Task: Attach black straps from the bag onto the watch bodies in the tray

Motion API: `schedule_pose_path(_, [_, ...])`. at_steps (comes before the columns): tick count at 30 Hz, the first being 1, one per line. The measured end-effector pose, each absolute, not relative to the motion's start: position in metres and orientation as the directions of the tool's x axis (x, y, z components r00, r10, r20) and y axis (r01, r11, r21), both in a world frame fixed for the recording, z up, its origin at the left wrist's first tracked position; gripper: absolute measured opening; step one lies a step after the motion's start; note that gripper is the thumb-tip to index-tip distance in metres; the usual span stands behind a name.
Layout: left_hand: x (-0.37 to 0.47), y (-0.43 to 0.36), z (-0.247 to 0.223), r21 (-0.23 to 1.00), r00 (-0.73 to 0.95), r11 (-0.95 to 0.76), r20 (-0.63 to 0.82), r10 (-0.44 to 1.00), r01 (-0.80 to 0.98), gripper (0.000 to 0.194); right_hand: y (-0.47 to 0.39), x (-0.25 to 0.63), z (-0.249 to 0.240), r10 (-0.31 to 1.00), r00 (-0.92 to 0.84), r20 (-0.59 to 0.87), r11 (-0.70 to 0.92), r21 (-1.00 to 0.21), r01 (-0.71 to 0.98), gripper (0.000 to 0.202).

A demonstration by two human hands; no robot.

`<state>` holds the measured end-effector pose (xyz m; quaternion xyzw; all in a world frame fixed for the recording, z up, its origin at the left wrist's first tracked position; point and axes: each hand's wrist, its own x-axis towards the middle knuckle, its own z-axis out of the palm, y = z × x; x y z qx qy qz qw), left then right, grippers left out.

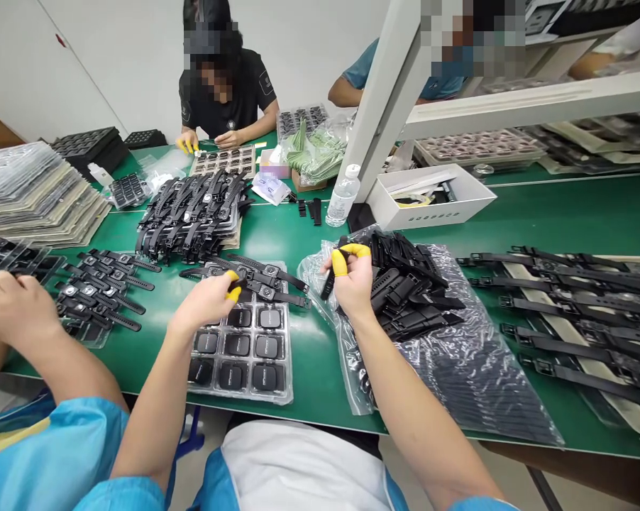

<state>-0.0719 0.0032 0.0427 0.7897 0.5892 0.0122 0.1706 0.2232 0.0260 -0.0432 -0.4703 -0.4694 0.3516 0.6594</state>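
Yellow finger cots cover fingertips on both my hands. My left hand (206, 301) is closed in a pinch over the upper left of a clear plastic tray (287, 387); a small dark piece shows at its fingertips, too little to name. Square black watch faces (267, 346) fill the tray's pockets, and several watches with straps attached (267, 289) lie across its far end. My right hand (355, 280) grips a black watch strap (328, 285) at the left edge of a pile of loose black straps (405, 284). That pile rests on a clear plastic bag (469, 376).
Strapped watches lie at left (104, 284), in a tall stack (192, 213) and at right (575, 305). A water bottle (343, 199) stands by a white box (431, 202) and a white post (384, 92). A co-worker's hands (19, 305) are close on my left; another person (229, 106) sits opposite.
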Motion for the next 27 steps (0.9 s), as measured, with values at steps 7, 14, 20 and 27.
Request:
schedule_pose_path(7, [-0.009, 0.028, 0.026, 1.000, 0.291, 0.022, -0.019, 0.956, -0.008, 0.039, 0.012, 0.206, -0.030, 0.971, -0.202, -0.130, -0.218, -0.833, -0.509, 0.042])
schedule_pose_path(14, [0.015, 0.035, -0.035, 0.998, 0.217, 0.053, -0.045, 0.975, -0.029, 0.038, 0.002, 0.193, -0.030, 0.958, -0.246, -0.148, -0.249, -0.854, -0.457, 0.043])
schedule_pose_path(20, [0.006, 0.031, -0.040, 0.831, 0.425, -0.471, 0.327, 0.844, 0.297, 0.038, -0.004, 0.186, -0.034, 0.913, -0.375, -0.159, -0.321, -0.848, -0.421, 0.039])
schedule_pose_path(27, [0.005, 0.029, -0.037, 0.686, 0.564, -0.642, 0.397, 0.724, 0.342, 0.063, -0.004, 0.191, -0.035, 0.870, -0.462, -0.170, -0.340, -0.886, -0.314, 0.035])
